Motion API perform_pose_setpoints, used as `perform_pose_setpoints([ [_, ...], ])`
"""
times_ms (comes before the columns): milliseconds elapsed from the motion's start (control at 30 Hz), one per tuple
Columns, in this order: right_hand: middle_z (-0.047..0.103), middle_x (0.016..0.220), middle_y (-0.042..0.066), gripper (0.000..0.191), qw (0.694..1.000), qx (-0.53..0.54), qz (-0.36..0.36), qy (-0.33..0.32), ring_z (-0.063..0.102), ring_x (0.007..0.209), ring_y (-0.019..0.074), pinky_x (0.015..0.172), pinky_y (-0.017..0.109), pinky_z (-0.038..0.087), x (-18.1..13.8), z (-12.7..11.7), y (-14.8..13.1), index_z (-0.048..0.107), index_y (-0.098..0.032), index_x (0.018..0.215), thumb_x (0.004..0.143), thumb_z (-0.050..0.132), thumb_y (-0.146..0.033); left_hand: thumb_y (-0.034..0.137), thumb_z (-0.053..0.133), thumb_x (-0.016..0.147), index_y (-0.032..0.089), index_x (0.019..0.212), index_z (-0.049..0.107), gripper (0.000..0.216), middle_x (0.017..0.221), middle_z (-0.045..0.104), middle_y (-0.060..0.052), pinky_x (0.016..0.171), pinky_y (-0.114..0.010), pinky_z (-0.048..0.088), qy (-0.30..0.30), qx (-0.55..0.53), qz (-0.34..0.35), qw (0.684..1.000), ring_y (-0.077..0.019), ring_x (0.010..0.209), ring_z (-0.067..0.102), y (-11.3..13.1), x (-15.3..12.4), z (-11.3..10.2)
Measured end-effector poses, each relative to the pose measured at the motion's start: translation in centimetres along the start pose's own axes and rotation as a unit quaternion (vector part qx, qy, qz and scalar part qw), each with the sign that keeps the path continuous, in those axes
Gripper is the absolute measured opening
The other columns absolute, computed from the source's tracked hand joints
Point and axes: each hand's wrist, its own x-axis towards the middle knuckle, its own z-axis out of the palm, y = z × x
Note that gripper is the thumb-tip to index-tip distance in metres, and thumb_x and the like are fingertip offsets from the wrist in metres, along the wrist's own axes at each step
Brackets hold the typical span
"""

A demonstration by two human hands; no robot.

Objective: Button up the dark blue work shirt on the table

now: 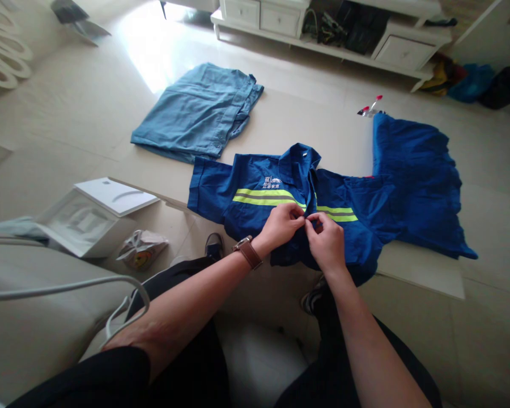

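Note:
A dark blue short-sleeved work shirt (255,175) with yellow-green reflective stripes and a white chest logo lies spread on the low table, collar pointing away from me. Over its front opening, my left hand (283,224) pinches the fabric edge, a brown-strapped watch on its wrist. Right beside it, my right hand (326,238) pinches the facing edge, so the fingertips of both hands meet at the placket. Whatever small part sits between the fingers, such as a button, is hidden. The lower hem hangs over the table's near edge.
A folded light blue garment (195,110) lies at the table's back left, and a blue garment (416,181) at the right, touching the shirt's sleeve. Red-capped items (376,105) stand behind it. An open white box (89,209) is at left. A white cabinet (280,20) stands beyond.

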Motion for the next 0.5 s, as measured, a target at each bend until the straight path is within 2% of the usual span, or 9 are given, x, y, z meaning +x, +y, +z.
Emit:
perform_pose_setpoints([
  [333, 0.071, 0.086, 0.006, 0.018, 0.999, -0.050, -0.011, 0.008, 0.061, 0.072, 0.0221, 0.070, 0.032, 0.040, -0.20, -0.20, -0.09, 0.066, -0.022, 0.093, 0.094, 0.051, -0.034, 0.012, 0.066, 0.080, 0.012, 0.084, 0.068, 0.005, 0.074, 0.066, -0.001, 0.060, -0.021, 0.042, 0.001, -0.043, -0.002, 0.999, -0.0096, 0.066, 0.057, -0.36, 0.07, 0.17],
  [500, 0.072, 0.088, 0.007, 0.020, 0.999, -0.041, -0.001, 0.013, 0.062, 0.074, 0.0228, 0.071, 0.032, 0.041, -0.10, -0.36, 0.09, 0.066, -0.022, 0.099, 0.094, 0.051, -0.034, 0.008, 0.065, 0.078, 0.011, 0.084, 0.067, 0.008, 0.073, 0.065, -0.002, 0.062, -0.021, 0.045, -0.004, -0.078, -0.006, 0.997, -0.0099, 0.067, 0.059, -0.36, 0.11, 0.27],
])
